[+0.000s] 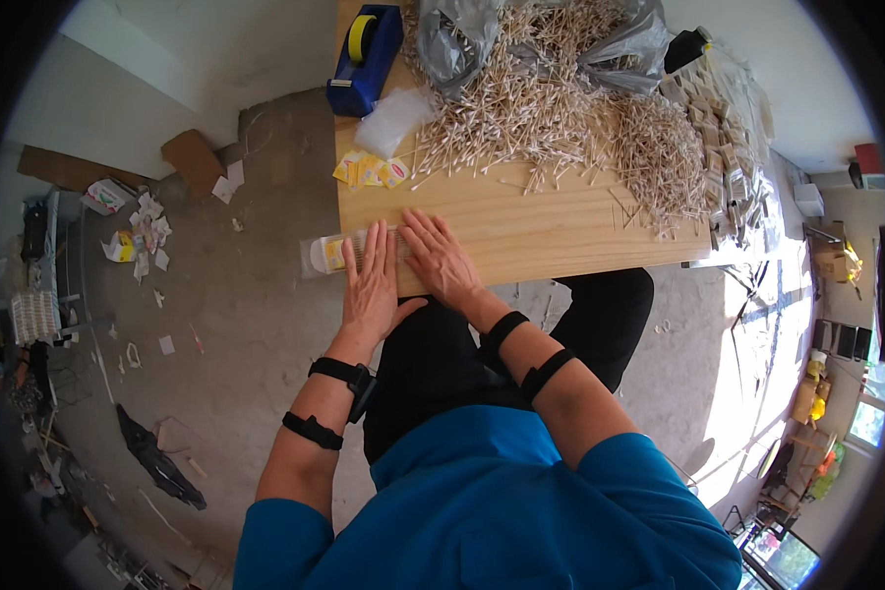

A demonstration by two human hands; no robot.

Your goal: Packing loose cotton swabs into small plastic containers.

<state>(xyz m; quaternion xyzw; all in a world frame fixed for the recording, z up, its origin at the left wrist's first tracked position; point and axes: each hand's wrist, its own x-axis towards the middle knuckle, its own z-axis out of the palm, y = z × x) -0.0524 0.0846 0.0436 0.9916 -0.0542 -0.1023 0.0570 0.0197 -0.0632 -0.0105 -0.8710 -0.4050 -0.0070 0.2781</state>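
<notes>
At the table's near left edge lies a clear plastic packet of cotton swabs (317, 257), with a white end and a yellow label. Flat on top of it rests my left hand (368, 285), fingers stretched and thumb out to the side. My right hand (442, 258) lies flat just beside it, fingers pointing up and left, over the packet's right end. Between and under the fingers, part of the packet is hidden. Neither hand grips anything. Just beyond them are small yellow cards (369, 170) and a stack of clear plastic bags (395, 122).
A big heap of loose cotton swabs (521, 108) covers the far part of the wooden table (531, 226), with grey plastic bags (457, 44) in it. A blue tape dispenser (364, 64) stands far left. Bundled packs (733, 162) line the right edge. Paper scraps (147, 226) litter the floor.
</notes>
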